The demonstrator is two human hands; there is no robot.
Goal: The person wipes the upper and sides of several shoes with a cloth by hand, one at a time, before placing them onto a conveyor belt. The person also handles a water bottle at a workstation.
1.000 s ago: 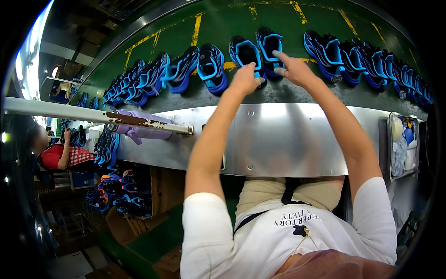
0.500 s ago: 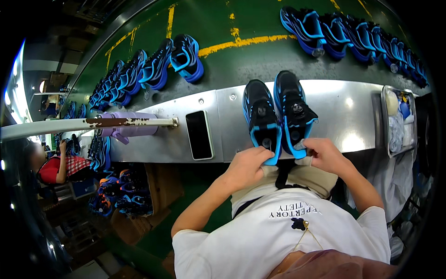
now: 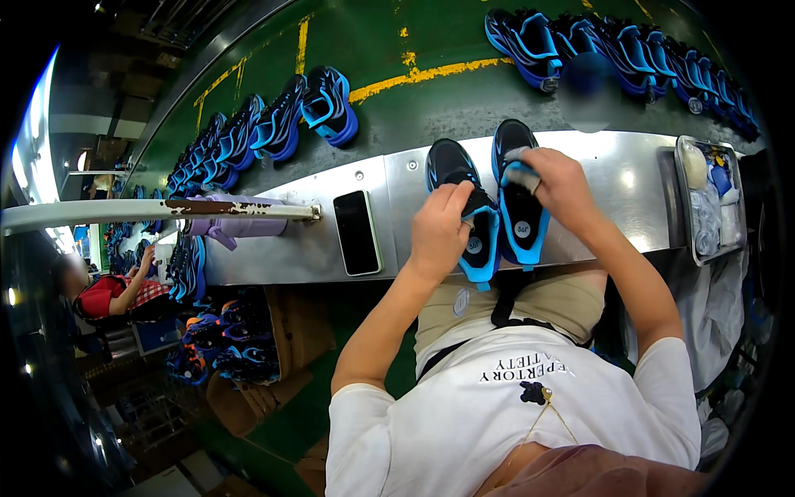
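A pair of black and blue sneakers stands side by side on the metal bench, toes pointing away from me. My left hand (image 3: 442,225) is closed on the tongue area of the left sneaker (image 3: 450,159), fingers over the laces. At the tongue of the right sneaker (image 3: 527,230), my right hand (image 3: 560,182) pinches with thumb and fingers; pale covers sit on its fingertips. Both insoles show with round pale marks near the heels. A small clear oval tag (image 3: 461,301) hangs by the left heel. My hands hide most of the lacing.
A phone (image 3: 357,233) lies on the bench (image 3: 397,190) to the left, near a lilac bottle (image 3: 248,222) behind a chipped white bar (image 3: 108,226). A metal tray (image 3: 687,153) with small items sits right. Sneaker rows line the green surface beyond; a co-worker (image 3: 124,291) is far left.
Both hands have moved forward from the heel collars to the tongues of the sneakers. The insoles are now more visible, and the view has shifted slightly.
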